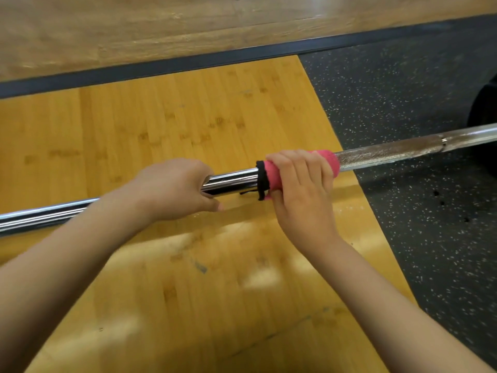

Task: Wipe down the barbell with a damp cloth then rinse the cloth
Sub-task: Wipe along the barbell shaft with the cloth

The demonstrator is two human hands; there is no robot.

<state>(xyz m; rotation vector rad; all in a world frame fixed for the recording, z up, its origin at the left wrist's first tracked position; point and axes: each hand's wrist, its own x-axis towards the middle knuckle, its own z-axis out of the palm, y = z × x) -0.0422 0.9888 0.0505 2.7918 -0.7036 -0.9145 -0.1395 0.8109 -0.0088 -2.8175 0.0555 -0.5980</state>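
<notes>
**Barbell wipe: cloth wrapped on the shaft**

Head view: the barbell (390,154) runs through both hands. The left hand (172,189) curls round smooth chrome. Just right of it, the right hand (301,200) clasps the pink cloth (326,160) round the shaft. Assessed: the bar is heavy, rigid and slick where polished. The cloth is soft and best held wrapped fully around.

Left hand (172,189), right hand (302,200) and forearms are bare.

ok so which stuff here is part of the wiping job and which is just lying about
In use: barbell, pink cloth, left hand, right hand.
Just there: dark weight plate, wooden platform, speckled rubber floor.
</notes>
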